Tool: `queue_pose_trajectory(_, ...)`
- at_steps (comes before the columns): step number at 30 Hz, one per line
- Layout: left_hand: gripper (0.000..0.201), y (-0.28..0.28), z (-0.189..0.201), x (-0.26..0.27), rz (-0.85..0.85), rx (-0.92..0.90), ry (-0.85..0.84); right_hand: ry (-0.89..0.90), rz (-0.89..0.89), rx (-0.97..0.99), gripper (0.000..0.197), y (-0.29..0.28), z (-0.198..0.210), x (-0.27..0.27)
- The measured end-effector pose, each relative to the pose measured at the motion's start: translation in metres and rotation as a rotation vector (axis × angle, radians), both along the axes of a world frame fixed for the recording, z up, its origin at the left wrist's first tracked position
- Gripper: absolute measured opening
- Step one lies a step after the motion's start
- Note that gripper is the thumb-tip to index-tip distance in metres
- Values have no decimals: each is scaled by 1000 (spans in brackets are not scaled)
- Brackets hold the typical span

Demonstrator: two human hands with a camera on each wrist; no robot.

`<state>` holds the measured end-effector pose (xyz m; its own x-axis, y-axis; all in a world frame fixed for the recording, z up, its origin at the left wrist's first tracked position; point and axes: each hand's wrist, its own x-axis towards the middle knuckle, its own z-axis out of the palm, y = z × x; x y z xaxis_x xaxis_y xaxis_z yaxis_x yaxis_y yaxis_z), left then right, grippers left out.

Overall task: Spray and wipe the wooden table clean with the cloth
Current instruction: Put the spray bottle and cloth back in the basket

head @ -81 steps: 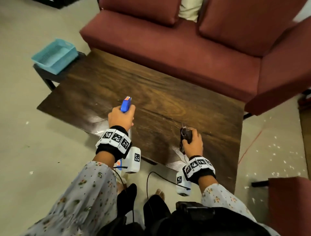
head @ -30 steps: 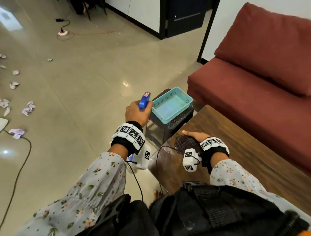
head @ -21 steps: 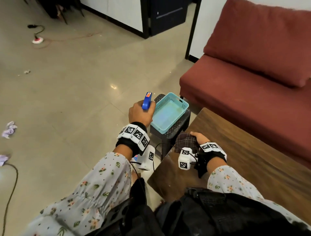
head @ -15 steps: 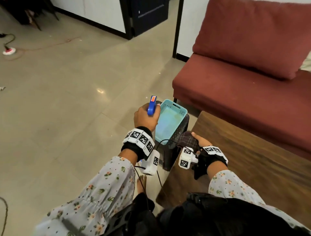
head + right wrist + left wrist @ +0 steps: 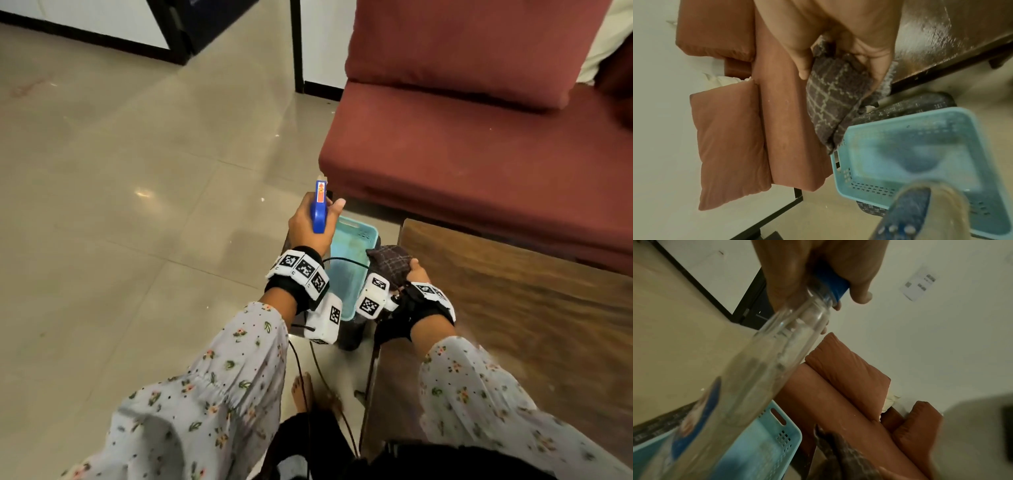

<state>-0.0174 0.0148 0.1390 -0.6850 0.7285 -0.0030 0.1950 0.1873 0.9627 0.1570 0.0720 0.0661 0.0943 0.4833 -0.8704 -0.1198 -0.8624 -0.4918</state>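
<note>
Spray bottle [image 5: 319, 212] now over basket [image 5: 356, 240], upright

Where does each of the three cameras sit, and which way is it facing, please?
Head: on the head, looking down at both hands, sleeves and a foot beside the wooden table.
Left wrist: along the left hand gripping the spray bottle, toward sofa and wall.
Right wrist: along the right hand holding the cloth at the table's edge.
All three share the blue basket, cloth and sofa.
</note>
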Motion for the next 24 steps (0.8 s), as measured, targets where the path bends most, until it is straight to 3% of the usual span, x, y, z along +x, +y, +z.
queue_pose_trajectory(3,17,19,-23,-4,-29,57,-74,59,-70,-8,59,9,-2,-21)
queue_pose_trajectory(8,16,46,-65,-8,-93,99,-165,149,-172,10,59,38,-47,-44)
queue_pose_trajectory(14,27,68,-119,-15,-119,107,-136,115,-193,34,59,49,-98,-64)
queue_pose_trajectory(16,34,72,-128,-15,-96,119,-128,31,-168,2,62,54,-108,-67)
queue_pose_trajectory(19,27,77,-134,-15,-132,108,-167,-100,-203,23,67,60,-116,-65)
queue_pose_trajectory(21,24,79,-135,-17,-141,103,-157,-17,-250,83,63,63,-126,-63)
queue_pose_trajectory(24,22,78,-135,-18,-162,104,-131,96,-486,214,54,64,-125,-64)
